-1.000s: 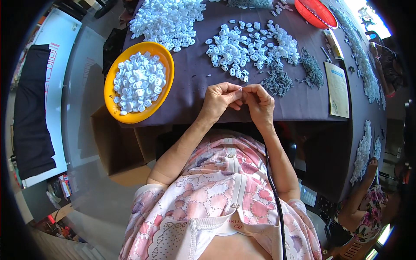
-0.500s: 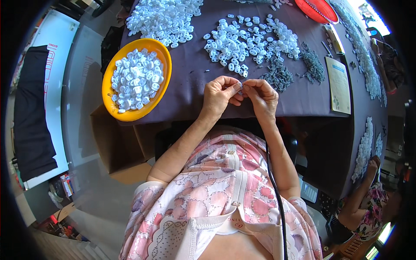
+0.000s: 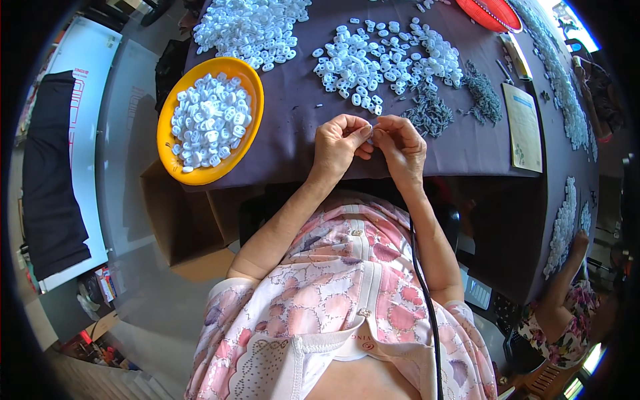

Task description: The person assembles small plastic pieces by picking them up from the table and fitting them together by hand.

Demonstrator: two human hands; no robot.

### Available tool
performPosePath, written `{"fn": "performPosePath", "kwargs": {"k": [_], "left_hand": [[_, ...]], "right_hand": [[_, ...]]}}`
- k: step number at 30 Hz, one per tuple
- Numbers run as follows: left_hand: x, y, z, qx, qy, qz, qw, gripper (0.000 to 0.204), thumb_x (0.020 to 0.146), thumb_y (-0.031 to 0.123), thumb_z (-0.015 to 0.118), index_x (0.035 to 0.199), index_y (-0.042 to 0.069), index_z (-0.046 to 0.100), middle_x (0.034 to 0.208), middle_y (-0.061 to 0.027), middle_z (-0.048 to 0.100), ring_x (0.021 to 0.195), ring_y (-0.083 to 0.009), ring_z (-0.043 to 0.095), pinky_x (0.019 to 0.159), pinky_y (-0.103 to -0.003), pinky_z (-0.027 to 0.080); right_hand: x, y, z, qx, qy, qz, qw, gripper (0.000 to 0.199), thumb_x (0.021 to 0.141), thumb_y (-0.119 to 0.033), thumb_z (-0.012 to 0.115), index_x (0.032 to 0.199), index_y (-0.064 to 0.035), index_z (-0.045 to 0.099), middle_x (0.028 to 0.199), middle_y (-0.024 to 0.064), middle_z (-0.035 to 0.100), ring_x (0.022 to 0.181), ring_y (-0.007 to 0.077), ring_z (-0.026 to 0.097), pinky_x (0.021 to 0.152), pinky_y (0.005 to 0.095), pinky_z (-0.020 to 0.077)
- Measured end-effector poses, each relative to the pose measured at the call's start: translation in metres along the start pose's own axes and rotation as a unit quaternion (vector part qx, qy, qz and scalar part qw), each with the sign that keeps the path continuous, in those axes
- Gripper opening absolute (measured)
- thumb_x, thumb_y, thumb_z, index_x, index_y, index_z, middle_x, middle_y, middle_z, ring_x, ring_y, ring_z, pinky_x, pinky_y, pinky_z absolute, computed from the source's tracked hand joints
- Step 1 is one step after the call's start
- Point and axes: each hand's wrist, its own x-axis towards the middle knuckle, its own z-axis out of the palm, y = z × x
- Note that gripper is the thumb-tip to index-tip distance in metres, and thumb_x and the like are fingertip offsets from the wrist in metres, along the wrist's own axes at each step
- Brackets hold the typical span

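Note:
Both hands are raised close together at the near edge of the table. My left hand [image 3: 333,148] pinches a small white plastic piece [image 3: 371,127] between thumb and forefinger, mostly hidden by the fingertips. Right against it, my right hand [image 3: 404,148] is closed in a pinch; what lies in its fingertips is too small to make out. Just beyond the hands is a loose pile of white oval two-hole plastic pieces [image 3: 350,63]. To its right lie two heaps of small grey plastic pins, a nearer heap [image 3: 430,113] and a farther heap [image 3: 483,97].
A yellow oval basin [image 3: 257,133] full of white pieces stands at the table's left edge. Behind it is a larger white heap [image 3: 250,30]. A red basket [image 3: 477,15], a paper booklet [image 3: 523,130] and another person's arm [image 3: 567,280] are on the right. A cardboard box [image 3: 180,220] sits below.
My fingers have shifted slightly while staying pinched together at the same spot. At the far right, the other person's arm has moved up toward the small white pile.

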Motion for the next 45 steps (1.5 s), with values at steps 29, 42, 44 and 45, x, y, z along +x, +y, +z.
{"fn": "performPosePath", "kwargs": {"k": [29,42,44,45], "left_hand": [[0.0,0.002,-0.007,-0.05,-0.023,0.009,0.998,0.011,0.085,0.008,0.058,0.091,-0.001,0.057,0.073,-0.0063,0.06,0.061,-0.0133,0.061,0.055,-0.025,0.054],[0.0,0.001,-0.01,-0.056,-0.022,0.019,0.998,0.012,0.085,0.007,0.059,0.091,-0.002,0.057,0.073,-0.0067,0.06,0.06,-0.0133,0.061,0.054,-0.025,0.053],[0.0,0.0,-0.01,-0.059,-0.016,0.023,0.998,0.012,0.085,0.008,0.059,0.091,-0.002,0.057,0.073,-0.0067,0.06,0.06,-0.0132,0.061,0.053,-0.025,0.053],[0.0,-0.001,-0.01,-0.059,-0.016,0.021,0.998,0.012,0.085,0.008,0.059,0.091,-0.002,0.057,0.073,-0.0067,0.06,0.06,-0.0132,0.061,0.053,-0.025,0.053]], "right_hand": [[0.08,-0.008,0.005,-0.46,-0.028,-0.045,0.886,0.022,0.079,-0.024,0.062,0.082,-0.003,0.06,0.08,0.0138,0.062,0.074,0.0323,0.06,0.064,0.0399,0.0461],[0.074,-0.014,0.007,-0.336,0.009,-0.04,0.941,0.013,0.079,-0.012,0.06,0.085,-0.0023,0.053,0.071,0.0132,0.063,0.062,0.0254,0.062,0.057,0.034,0.0474],[0.066,-0.014,-0.001,-0.295,-0.018,-0.042,0.955,0.011,0.078,-0.01,0.062,0.084,-0.0031,0.056,0.067,0.011,0.061,0.058,0.0195,0.059,0.055,0.0297,0.0461],[0.061,-0.012,-0.006,-0.258,-0.053,-0.028,0.964,0.009,0.078,-0.008,0.063,0.084,-0.0041,0.059,0.064,0.0069,0.06,0.056,0.0124,0.056,0.054,0.0256,0.0449]]}}
